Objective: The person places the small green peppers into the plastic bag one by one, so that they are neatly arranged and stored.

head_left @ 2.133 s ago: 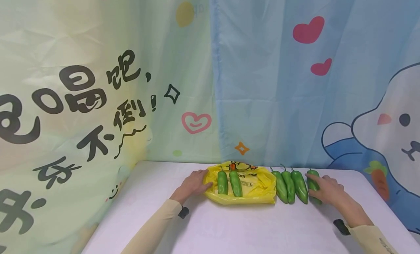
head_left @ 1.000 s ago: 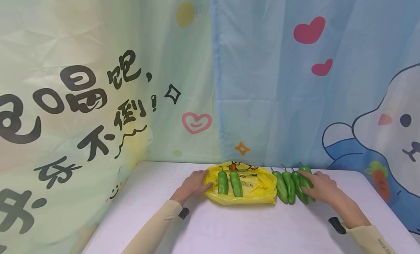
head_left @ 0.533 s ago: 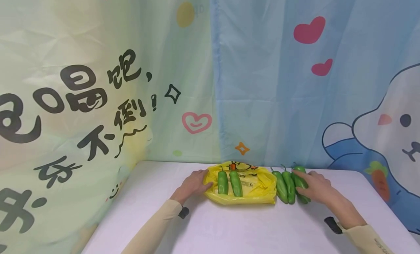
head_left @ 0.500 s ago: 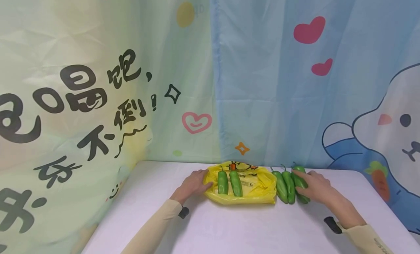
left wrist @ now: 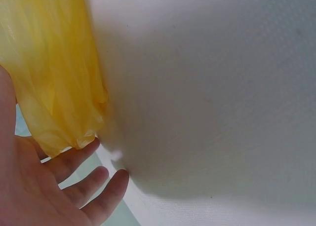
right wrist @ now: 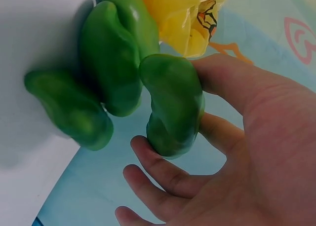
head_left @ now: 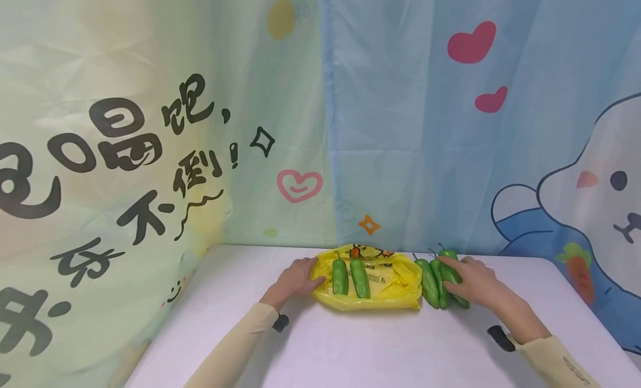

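On the table a yellow plastic bag [head_left: 380, 301] lies open, with two green peppers [head_left: 360, 278] in it. My left hand [head_left: 297, 278] holds the bag's left end between thumb and fingers; the left wrist view shows yellow plastic [left wrist: 59, 73] there, the lower fingers spread and loose. To the right of the bag, my right hand [head_left: 473, 279] pinches a green pepper [right wrist: 173, 100] between thumb and fingers, raised over the other loose peppers [right wrist: 111, 58]. These lie side by side along the bag's right end, one of them [head_left: 429, 284] nearest to it.
The white tabletop [head_left: 360, 349] extends in front of the bag and to both sides. A printed cloth backdrop [head_left: 385, 126] hangs close behind the table, with another on the left. A black strap [head_left: 501, 338] sits at the right wrist.
My right hand has moved left with its pepper, from the row's right end to over the neighbouring peppers. The left hand and the bag have stayed in place.
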`<state>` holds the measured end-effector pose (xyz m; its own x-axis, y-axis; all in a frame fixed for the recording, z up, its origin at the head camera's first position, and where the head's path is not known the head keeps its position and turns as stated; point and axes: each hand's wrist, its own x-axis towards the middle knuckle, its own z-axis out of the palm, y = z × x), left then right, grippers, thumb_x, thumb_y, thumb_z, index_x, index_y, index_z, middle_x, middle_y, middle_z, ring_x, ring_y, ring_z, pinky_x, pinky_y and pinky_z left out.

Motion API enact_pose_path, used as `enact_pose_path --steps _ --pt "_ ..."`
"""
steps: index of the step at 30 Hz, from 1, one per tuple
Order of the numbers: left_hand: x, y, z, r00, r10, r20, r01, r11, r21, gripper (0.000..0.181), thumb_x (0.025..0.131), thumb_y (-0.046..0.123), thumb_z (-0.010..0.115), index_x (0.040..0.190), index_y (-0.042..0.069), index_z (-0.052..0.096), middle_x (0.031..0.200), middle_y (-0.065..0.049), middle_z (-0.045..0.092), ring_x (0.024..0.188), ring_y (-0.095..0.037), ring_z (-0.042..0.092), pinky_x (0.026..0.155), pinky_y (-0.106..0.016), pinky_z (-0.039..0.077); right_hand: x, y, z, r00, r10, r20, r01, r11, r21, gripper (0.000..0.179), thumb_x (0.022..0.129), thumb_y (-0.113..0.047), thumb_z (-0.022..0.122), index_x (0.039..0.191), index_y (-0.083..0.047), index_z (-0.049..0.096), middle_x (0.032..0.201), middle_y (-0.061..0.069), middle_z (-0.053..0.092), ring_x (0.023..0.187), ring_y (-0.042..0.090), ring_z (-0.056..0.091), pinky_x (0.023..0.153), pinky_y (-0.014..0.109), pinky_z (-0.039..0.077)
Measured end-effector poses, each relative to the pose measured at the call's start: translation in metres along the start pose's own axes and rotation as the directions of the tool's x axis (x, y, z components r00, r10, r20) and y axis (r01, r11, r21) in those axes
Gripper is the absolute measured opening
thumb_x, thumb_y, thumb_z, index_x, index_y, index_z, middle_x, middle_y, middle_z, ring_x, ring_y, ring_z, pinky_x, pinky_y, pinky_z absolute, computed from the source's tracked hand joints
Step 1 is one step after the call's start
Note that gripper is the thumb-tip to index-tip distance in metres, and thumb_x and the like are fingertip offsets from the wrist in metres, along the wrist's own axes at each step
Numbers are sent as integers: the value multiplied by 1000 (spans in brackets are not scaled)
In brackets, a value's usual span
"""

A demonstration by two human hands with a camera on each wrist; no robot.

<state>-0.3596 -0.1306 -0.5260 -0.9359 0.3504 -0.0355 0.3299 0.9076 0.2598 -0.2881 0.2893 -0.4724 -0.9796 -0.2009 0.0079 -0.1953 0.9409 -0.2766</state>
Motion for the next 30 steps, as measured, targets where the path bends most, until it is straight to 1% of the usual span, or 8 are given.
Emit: enact_pose_path --steps 8,15,21,24,30 --pt "0 0 0 1000 -9 9 9 1000 -5 68 97 50 55 150 8 45 150 -16 51 138 -35 48 110 -51 46 5 -11 -1 1000 -11 1 11 1000 -8 61 89 -27 72 144 -6 52 121 36 56 101 46 57 80 66 49" --pt "2 0 -1 1000 -16 22 17 1000 -5 68 97 50 54 150 9 45 150 -16 50 139 -35 47 111 -51 46 9 -23 -1 1000 -9 20 10 1000 -6 62 91 -27 71 145 -8 50 130 40 51 113 55 53 89 74 44" --pt "1 -1 0 1000 -13 18 13 1000 -6 67 97 49 56 150 9 45 150 -16 50 139 -35 47 111 -51 46 13 -32 -1 999 -30 27 31 999 -9 61 91 -27 70 146 -9 50 127 38 53 112 54 54 86 72 46" --pt "1 -1 0 1000 -6 16 6 1000 -3 67 97 48 56 150 9 45 149 -16 51 138 -35 48 110 -51 46 13 -36 0 999 -34 33 34 999 -6 61 91 -27 70 146 -10 50 127 37 54 112 53 54 87 72 46" --pt "0 -1 -1 1000 -5 13 5 1000 -8 66 97 48 56 149 9 46 149 -16 51 138 -35 48 110 -51 46 15 -42 2 998 -47 30 47 999 5 62 91 -27 70 147 -11 49 132 39 51 117 56 51 90 75 43"
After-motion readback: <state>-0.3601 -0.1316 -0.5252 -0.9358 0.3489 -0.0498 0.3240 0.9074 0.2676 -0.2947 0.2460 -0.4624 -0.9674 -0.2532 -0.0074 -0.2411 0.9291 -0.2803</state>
